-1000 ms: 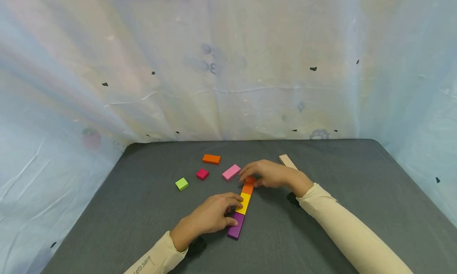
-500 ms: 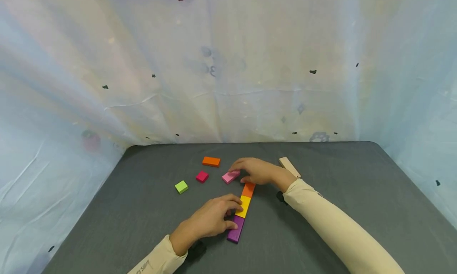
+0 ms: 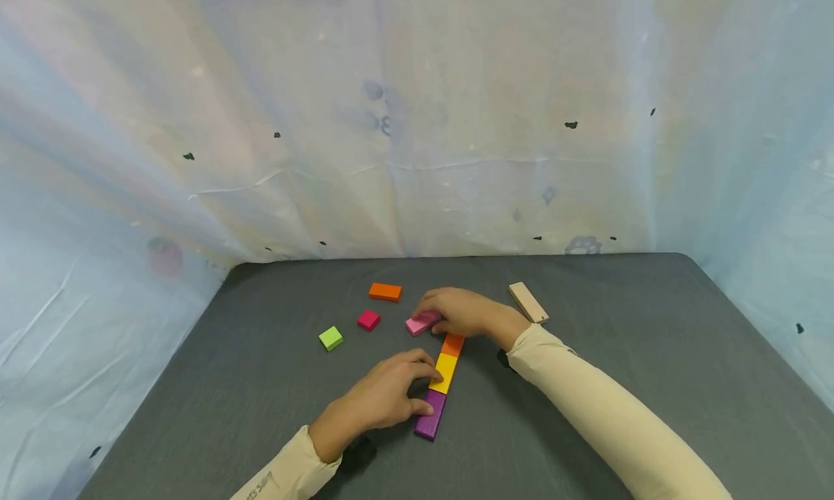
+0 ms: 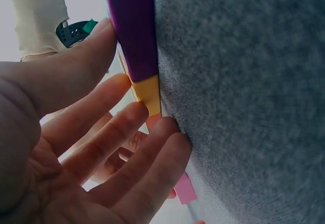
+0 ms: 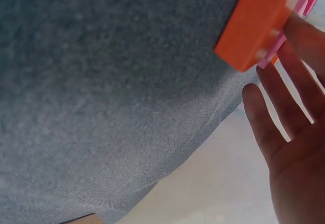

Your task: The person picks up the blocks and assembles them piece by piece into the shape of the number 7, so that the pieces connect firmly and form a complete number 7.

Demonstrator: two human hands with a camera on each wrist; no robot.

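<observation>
A purple block (image 3: 430, 417), a yellow block (image 3: 444, 373) and an orange block (image 3: 453, 344) lie end to end in a slanting row on the dark grey table. My left hand (image 3: 389, 391) rests at the row's left side, thumb on the purple block and fingertips along the yellow one. In the left wrist view its fingers (image 4: 147, 158) are extended and slightly spread. My right hand (image 3: 465, 313) is over a pink block (image 3: 420, 324) just beyond the row's far end. It pinches that block between thumb and fingers, which partly cover it.
Farther back on the table (image 3: 619, 355) lies a second orange block (image 3: 385, 291). A small red block (image 3: 368, 320) and a light green block (image 3: 331, 338) sit to the left. A plain wooden block (image 3: 528, 302) lies beyond my right wrist. A pale printed curtain (image 3: 456, 124) surrounds the table.
My right hand has moved left from the row's orange block to the pink block, which has turned slightly. My left hand stays at the purple and yellow blocks.
</observation>
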